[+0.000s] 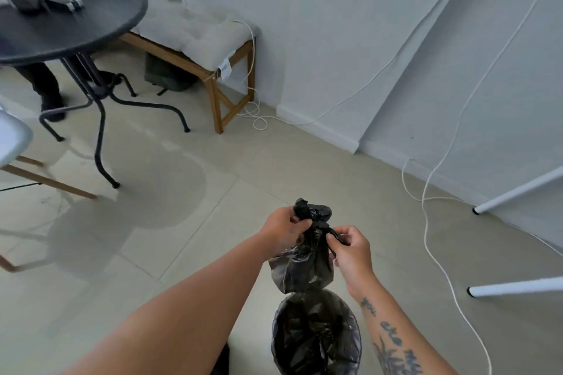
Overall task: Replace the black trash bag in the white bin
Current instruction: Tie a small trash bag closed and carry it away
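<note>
A small black trash bag [303, 268] hangs in the air at lower centre, its neck bunched and twisted at the top. My left hand [283, 230] grips the neck from the left. My right hand [350, 250] pinches a strip of the plastic at the neck from the right. Directly below the hanging bag stands the bin [316, 335], seen from above; black plastic lines its inside and covers its rim, so its white wall is hidden.
A round dark table [70, 30] with boxes on it stands at the upper left, a cushioned wooden bench [201, 39] behind it. White cables [432, 222] trail over the tiled floor on the right, near white stand legs [518, 288]. A chair [18, 143] sits far left.
</note>
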